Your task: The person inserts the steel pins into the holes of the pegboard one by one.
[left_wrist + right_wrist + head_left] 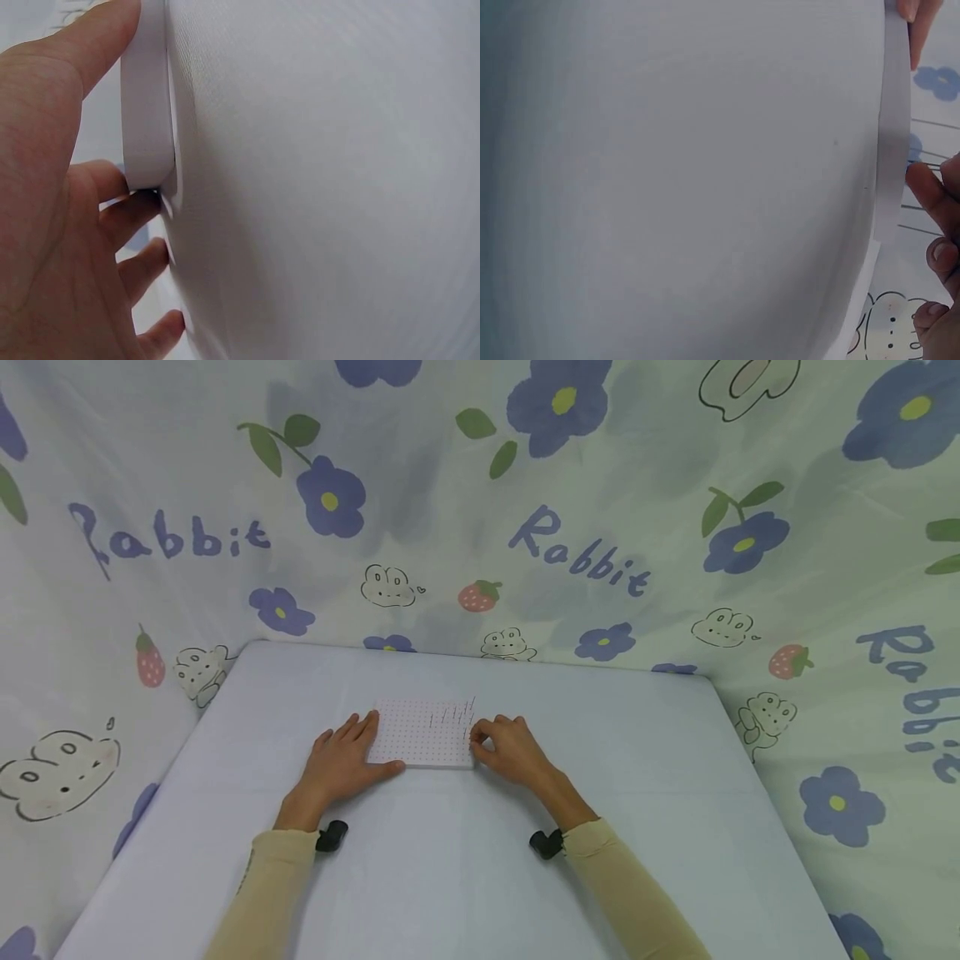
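Observation:
A flat white board point(408, 735) with a grid of small dots lies on the table. Several thin dark pins point(444, 715) stand up from its right half. My left hand point(341, 762) rests spread against the board's left side, thumb along the front edge; in the left wrist view, the fingertips touch the board's end point(146, 142). At the right edge, my right hand point(513, 749) pinches thumb and index finger together at what looks like a thin pin. In the right wrist view the pins point(922, 208) show as fine lines beside the fingers, and the pinched tip is mostly hidden.
A white cloth covers the table point(420, 877) around the board. Behind and at both sides hangs a curtain point(450, 510) printed with flowers, rabbits and strawberries. Small black cameras point(546, 843) sit on both wrists, at the cuffs of tan sleeves point(630, 885).

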Demonstrator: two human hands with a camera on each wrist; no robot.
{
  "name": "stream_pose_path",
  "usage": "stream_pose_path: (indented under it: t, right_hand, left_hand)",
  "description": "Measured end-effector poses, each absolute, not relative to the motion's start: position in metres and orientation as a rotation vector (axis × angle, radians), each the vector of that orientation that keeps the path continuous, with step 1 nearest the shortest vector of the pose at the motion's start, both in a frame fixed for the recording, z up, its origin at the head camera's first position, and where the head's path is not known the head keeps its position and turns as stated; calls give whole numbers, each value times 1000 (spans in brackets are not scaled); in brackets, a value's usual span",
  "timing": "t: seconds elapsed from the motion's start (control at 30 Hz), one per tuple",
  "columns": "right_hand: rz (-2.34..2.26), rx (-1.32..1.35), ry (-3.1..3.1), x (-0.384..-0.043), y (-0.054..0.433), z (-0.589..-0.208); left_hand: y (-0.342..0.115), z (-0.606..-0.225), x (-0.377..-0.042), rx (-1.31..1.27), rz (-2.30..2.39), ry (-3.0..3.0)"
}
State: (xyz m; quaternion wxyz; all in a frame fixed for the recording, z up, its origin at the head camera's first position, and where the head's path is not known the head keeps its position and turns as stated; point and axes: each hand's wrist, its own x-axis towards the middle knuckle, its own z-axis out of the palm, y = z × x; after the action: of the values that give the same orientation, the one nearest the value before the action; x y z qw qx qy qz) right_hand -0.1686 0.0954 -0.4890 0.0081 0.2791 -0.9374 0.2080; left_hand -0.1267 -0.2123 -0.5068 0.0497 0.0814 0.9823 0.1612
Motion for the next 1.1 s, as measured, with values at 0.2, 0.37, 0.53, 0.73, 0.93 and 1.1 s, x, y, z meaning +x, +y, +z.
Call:
stream_pose_path:
  t: [0.2, 0.37, 0.53, 0.73, 0.93, 1.1]
  right_hand:
    - [613, 892, -2915, -169, 96, -490]
    - [617, 898, -2903, -169, 97, -490]
    - [611, 867, -2910, -168, 99, -491]
    - [596, 823, -2931, -166, 100, -491]
    - [634, 807, -2964, -168, 107, -486]
    - [671, 749, -2951, -175, 115, -475]
  left_hand:
    - [-212, -508, -128, 251, 484, 2994]
    - [-212, -507, -129, 246, 478, 2996]
    - [-210, -506, -131, 265, 477, 2992]
    - [-206, -507, -132, 290, 485, 2987]
    - [-207, -502, -129, 295, 457, 2980]
    - [-211, -496, -127, 283, 415, 2986]
